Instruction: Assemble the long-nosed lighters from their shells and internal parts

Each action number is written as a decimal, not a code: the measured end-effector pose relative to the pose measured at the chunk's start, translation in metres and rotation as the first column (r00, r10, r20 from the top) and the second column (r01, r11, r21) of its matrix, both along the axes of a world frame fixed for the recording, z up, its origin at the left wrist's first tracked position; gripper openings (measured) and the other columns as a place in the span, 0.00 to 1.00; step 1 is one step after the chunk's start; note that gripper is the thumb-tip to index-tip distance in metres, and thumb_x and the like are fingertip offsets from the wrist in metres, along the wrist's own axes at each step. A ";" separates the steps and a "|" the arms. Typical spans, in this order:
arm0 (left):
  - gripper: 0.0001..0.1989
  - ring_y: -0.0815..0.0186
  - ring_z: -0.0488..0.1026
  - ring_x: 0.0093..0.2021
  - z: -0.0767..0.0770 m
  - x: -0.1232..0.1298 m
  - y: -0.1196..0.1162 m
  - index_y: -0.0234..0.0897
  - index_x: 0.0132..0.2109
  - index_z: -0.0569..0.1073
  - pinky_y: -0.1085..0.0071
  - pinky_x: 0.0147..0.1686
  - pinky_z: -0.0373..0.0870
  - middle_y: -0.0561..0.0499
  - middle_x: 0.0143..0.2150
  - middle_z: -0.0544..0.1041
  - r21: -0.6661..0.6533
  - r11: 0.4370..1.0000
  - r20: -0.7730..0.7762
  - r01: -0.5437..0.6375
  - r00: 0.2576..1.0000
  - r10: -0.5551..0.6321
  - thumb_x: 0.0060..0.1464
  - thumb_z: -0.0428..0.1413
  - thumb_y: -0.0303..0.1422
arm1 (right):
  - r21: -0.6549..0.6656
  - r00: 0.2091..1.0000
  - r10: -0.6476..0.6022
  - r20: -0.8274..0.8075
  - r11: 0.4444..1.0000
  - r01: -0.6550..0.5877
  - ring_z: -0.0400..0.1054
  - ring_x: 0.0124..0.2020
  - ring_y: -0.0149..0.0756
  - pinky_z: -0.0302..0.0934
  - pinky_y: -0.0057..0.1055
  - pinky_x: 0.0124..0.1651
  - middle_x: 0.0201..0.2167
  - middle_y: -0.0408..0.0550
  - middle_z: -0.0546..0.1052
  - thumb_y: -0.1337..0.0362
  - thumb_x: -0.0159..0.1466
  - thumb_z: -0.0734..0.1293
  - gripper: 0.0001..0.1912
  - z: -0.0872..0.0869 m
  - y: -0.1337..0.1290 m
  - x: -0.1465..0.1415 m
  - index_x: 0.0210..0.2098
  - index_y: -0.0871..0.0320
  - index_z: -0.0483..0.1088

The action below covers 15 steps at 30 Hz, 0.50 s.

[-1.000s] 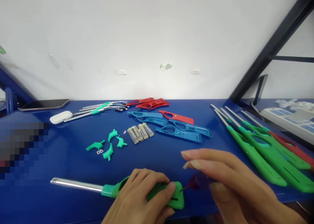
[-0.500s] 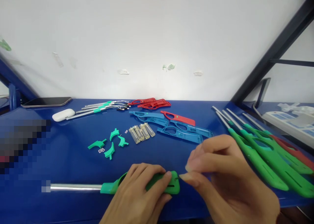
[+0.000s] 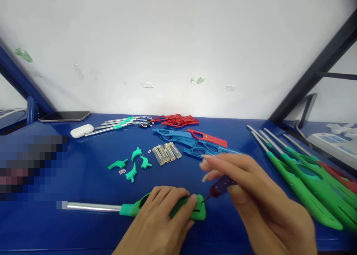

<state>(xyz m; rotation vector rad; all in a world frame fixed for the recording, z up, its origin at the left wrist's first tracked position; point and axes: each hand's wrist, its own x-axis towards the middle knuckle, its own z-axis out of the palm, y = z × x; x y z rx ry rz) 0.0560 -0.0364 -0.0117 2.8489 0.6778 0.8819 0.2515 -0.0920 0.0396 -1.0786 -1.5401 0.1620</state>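
Note:
A green lighter (image 3: 200,210) with a long metal tube lies on the blue table, its tube pointing left. Over its handle lies my left hand (image 3: 164,217), fingers wrapped round it and pressing it down. My right hand (image 3: 259,203) is just right of the handle and holds a small screwdriver (image 3: 220,186) with a dark purple and red handle between thumb and fingers. The thin shaft slants down to the left, and its tip meets the right end of the green handle, at a small hole or screw.
Assembled green lighters (image 3: 304,193) lie at the right. Clear fuel tanks (image 3: 166,153), teal triggers (image 3: 131,172), blue shells (image 3: 178,136) and red shells (image 3: 209,137) lie beyond my hands. Metal tubes (image 3: 104,130), a white case (image 3: 82,130) and a phone (image 3: 65,116) are back left.
My right hand has opened its grasp somewhat and turned, so the screwdriver's handle now shows. The whole view has shifted slightly. My left hand stays on the green lighter.

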 end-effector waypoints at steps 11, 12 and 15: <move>0.13 0.57 0.81 0.43 -0.005 0.001 0.000 0.36 0.58 0.74 0.61 0.42 0.79 0.47 0.47 0.82 0.139 0.990 -0.011 0.012 1.000 -0.011 0.75 0.48 0.27 | 0.123 0.997 -0.073 -0.020 0.990 0.074 0.79 0.35 0.32 0.75 0.24 0.36 0.41 0.44 0.82 0.69 0.71 0.70 0.14 -0.017 0.001 0.014 0.52 0.47 0.82; 0.12 0.58 0.81 0.42 -0.006 0.001 0.000 0.35 0.58 0.74 0.62 0.42 0.78 0.47 0.46 0.82 0.149 0.989 -0.013 0.012 1.000 -0.010 0.75 0.49 0.27 | 0.148 0.998 -0.051 -0.032 0.987 0.055 0.79 0.34 0.33 0.75 0.24 0.33 0.39 0.44 0.81 0.70 0.69 0.72 0.15 -0.019 0.001 0.016 0.51 0.47 0.82; 0.10 0.59 0.80 0.41 -0.008 0.003 0.001 0.35 0.56 0.74 0.62 0.41 0.78 0.48 0.46 0.82 0.183 0.983 0.002 0.003 1.000 -0.003 0.73 0.52 0.27 | 0.178 0.995 -0.099 -0.023 0.979 0.101 0.79 0.35 0.34 0.75 0.25 0.33 0.42 0.46 0.80 0.70 0.67 0.74 0.15 -0.020 0.002 0.016 0.50 0.48 0.83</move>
